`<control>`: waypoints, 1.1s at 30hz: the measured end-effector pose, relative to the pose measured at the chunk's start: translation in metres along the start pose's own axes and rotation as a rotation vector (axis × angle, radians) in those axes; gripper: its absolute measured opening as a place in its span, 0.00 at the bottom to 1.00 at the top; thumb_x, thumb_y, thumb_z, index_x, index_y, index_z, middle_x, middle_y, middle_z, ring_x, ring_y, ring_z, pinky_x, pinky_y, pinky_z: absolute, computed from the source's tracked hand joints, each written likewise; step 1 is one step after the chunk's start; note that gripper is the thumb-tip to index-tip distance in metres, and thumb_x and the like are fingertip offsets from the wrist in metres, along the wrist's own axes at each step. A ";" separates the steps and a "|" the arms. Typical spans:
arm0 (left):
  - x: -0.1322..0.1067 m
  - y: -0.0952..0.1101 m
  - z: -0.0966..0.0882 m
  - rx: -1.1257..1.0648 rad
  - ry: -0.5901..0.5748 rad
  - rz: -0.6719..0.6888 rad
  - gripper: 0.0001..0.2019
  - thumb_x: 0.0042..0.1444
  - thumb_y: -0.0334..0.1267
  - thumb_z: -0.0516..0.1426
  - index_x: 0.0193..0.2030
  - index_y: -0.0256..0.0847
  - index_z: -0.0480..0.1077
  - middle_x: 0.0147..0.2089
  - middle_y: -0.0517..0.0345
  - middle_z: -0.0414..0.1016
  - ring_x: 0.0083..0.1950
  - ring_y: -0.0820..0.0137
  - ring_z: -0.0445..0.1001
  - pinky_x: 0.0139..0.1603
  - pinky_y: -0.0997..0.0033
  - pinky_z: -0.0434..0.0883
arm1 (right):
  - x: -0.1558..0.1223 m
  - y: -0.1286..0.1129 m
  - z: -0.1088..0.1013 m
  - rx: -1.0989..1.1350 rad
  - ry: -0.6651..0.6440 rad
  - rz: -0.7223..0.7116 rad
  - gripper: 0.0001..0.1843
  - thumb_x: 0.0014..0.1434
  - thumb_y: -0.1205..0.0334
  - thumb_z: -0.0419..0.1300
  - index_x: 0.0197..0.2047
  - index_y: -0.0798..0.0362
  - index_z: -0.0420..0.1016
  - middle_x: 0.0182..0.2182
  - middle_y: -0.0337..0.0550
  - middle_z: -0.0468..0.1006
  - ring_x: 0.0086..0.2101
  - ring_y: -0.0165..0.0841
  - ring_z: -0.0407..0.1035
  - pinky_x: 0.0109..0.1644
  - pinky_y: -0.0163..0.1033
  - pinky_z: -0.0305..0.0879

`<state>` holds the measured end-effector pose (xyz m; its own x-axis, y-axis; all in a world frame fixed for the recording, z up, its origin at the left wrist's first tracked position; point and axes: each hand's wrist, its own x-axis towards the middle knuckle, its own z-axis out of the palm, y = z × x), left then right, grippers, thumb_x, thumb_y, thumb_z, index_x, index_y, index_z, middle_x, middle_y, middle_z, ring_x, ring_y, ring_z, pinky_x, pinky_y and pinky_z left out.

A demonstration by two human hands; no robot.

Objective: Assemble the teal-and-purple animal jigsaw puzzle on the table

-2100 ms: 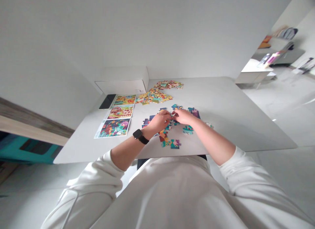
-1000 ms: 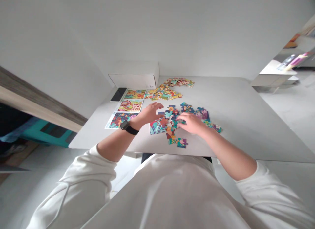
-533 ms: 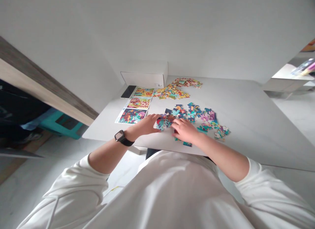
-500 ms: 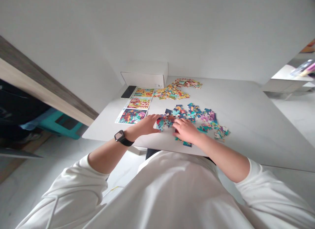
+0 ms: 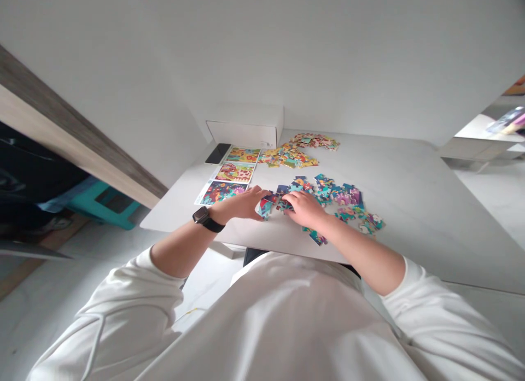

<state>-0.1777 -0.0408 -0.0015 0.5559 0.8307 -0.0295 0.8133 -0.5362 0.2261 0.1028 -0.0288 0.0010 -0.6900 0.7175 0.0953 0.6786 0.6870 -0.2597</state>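
Observation:
My left hand, with a black watch on the wrist, rests on the white table with its fingers curled on a joined patch of teal and red puzzle pieces. My right hand lies close beside it, fingers bent down onto the same patch. Loose teal and purple puzzle pieces spread to the right of my hands. One more piece lies near the table's front edge under my right wrist.
Three picture cards lie in a row at the left. A dark phone and a white box sit at the back by the wall. A yellow pile of pieces and a pinkish pile lie behind.
Both hands have drawn together over the joined patch near the front of the table. The view has swung left, so the table sits further right in the picture.

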 end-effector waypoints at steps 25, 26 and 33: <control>0.005 0.014 0.025 -0.689 0.393 -0.401 0.21 0.61 0.40 0.64 0.61 0.43 0.74 0.46 0.51 0.82 0.39 0.64 0.83 0.44 0.63 0.80 | 0.033 0.029 0.000 0.026 0.180 0.002 0.18 0.73 0.67 0.59 0.54 0.46 0.90 0.50 0.49 0.85 0.51 0.42 0.77 0.61 0.45 0.71; 0.010 0.014 0.025 -0.744 0.393 -0.395 0.22 0.62 0.42 0.63 0.63 0.42 0.72 0.48 0.49 0.82 0.41 0.63 0.84 0.44 0.62 0.80 | 0.030 0.040 -0.002 0.020 0.182 0.006 0.19 0.72 0.69 0.59 0.56 0.47 0.90 0.52 0.49 0.85 0.52 0.43 0.77 0.63 0.46 0.71; 0.012 0.018 0.015 -0.272 0.190 -0.180 0.36 0.53 0.51 0.73 0.67 0.43 0.74 0.63 0.41 0.78 0.65 0.46 0.78 0.68 0.46 0.74 | -0.038 0.092 -0.025 0.075 0.157 0.151 0.21 0.71 0.66 0.60 0.63 0.49 0.84 0.57 0.51 0.83 0.55 0.43 0.77 0.64 0.47 0.71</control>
<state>-0.1536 -0.0425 -0.0126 0.3456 0.9347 0.0828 0.8055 -0.3407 0.4848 0.1972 0.0099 -0.0027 -0.5299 0.8249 0.1970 0.7468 0.5639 -0.3526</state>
